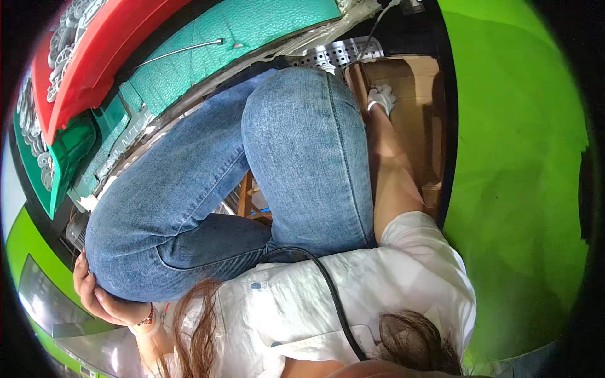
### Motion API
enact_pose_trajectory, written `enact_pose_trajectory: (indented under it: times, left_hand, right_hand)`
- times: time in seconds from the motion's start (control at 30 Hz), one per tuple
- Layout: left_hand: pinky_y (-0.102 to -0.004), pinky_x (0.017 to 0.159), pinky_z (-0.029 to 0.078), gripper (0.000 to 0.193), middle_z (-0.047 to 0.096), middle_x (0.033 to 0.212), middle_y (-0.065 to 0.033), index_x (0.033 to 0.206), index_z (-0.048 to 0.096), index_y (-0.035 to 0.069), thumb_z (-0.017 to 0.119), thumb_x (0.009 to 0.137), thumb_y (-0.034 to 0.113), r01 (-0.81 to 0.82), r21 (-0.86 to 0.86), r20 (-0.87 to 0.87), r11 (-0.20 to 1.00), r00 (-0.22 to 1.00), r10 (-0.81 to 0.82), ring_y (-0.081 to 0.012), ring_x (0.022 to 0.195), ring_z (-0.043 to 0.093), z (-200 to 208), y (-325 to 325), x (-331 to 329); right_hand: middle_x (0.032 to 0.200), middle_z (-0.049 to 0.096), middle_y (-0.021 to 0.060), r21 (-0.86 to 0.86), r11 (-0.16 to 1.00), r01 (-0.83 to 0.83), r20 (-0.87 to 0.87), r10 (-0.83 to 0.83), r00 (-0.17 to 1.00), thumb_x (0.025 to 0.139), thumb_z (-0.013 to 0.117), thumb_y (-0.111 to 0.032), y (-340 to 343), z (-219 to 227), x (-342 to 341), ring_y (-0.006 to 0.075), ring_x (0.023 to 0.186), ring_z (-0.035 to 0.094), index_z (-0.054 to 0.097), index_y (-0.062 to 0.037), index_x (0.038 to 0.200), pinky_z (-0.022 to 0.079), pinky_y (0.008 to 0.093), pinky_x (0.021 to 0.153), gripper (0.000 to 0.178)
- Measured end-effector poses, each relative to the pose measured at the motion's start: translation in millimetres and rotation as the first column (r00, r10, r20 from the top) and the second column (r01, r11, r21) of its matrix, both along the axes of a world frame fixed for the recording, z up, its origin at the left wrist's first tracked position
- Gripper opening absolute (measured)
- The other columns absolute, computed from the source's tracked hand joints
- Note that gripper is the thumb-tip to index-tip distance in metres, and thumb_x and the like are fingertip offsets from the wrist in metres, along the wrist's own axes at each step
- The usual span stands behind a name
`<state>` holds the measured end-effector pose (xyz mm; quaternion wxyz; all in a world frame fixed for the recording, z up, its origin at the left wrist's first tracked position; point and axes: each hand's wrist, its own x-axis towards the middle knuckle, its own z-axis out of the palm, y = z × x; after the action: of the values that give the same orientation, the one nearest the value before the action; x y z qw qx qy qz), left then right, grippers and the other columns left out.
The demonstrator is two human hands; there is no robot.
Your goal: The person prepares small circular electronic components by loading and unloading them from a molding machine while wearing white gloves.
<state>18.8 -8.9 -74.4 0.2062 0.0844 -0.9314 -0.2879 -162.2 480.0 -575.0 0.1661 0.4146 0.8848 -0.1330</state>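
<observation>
My left hand [104, 296] rests against the side of my bent leg in blue jeans [170, 189], its fingers laid along the denim and holding nothing. A beaded bracelet circles that wrist. On the right, my right arm reaches down past my knee into an open cardboard box [413, 82]. My right hand [382, 99] is low in the box by its inner left wall. It looks whitish, like a glove, and is too small to show whether its fingers are closed or hold anything.
Upper left, a red bin [113, 47] and a green bin [63, 167] hold many grey ring-shaped parts. A teal mat [239, 28] with a thin metal rod [183, 50] lies behind my legs. A perforated metal plate [340, 51] sits near the box. Bright green floor [517, 157] stretches right.
</observation>
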Motion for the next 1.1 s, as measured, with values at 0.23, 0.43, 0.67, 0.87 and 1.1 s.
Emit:
enact_pose_trajectory:
  times: [0.23,0.43,0.67,0.87,1.1]
  left_hand:
    - [-0.0518,0.102,0.034,0.027,0.049,0.118,-0.0219,0.108,0.044,0.001,0.031,0.093,0.018,-0.013,0.006,-0.009,1.0,1.0,0.013,-0.0371,0.113,0.048,-0.5,1.8,1.9]
    - [-0.052,0.101,0.034,0.027,0.05,0.117,-0.0209,0.108,0.044,0.001,0.031,0.093,0.018,-0.011,-0.028,-0.006,1.0,1.0,0.011,-0.0373,0.112,0.048,-2.1,-0.8,1.3]
    - [-0.0526,0.101,0.034,0.026,0.05,0.116,-0.0204,0.107,0.045,0.001,0.031,0.093,0.018,-0.013,-0.028,-0.002,1.0,1.0,0.013,-0.0373,0.112,0.049,-1.7,-2.5,2.9]
    - [-0.0529,0.101,0.034,0.026,0.05,0.116,-0.0204,0.106,0.045,0.001,0.033,0.092,0.02,-0.002,-0.013,-0.031,1.0,1.0,0.001,-0.0371,0.112,0.048,-6.8,-6.9,-0.6]
    - [-0.053,0.101,0.034,0.027,0.05,0.116,-0.0206,0.107,0.044,0.001,0.032,0.092,0.02,-0.006,-0.027,-0.005,1.0,1.0,0.005,-0.0371,0.113,0.047,-2.1,-2.1,1.6]
  right_hand:
    - [0.119,0.049,0.0198,-0.022,1.0,-0.016,0.022,0.017,1.0,0.077,0.063,-0.03,-7.8,8.8,-2.9,0.0403,0.112,0.048,0.057,-0.0262,0.113,0.044,0.0441,0.089,0.037]
    - [0.113,0.058,0.0206,0.019,0.992,-0.127,0.031,0.127,0.991,0.078,0.055,-0.043,21.6,-5.4,4.6,0.0392,0.109,0.051,0.064,-0.0135,0.106,0.042,0.0455,0.089,0.042]
    - [0.109,0.064,0.0187,-0.044,0.995,0.086,0.174,-0.077,0.982,0.081,0.048,-0.042,42.6,5.4,45.7,0.0332,0.105,0.058,0.068,-0.0112,0.105,0.042,0.0405,0.087,0.044]
    - [0.115,0.058,0.0232,0.039,0.942,0.335,0.062,-0.336,0.94,0.08,0.045,-0.043,49.9,-10.2,50.2,0.0382,0.11,0.052,0.067,-0.0084,0.107,0.04,0.0461,0.09,0.049]
    - [0.122,0.049,0.0244,-0.046,0.949,0.312,0.2,-0.297,0.934,0.076,0.05,-0.052,-0.6,18.9,4.0,0.0384,0.111,0.05,0.052,-0.0094,0.122,0.04,0.0508,0.092,0.063]
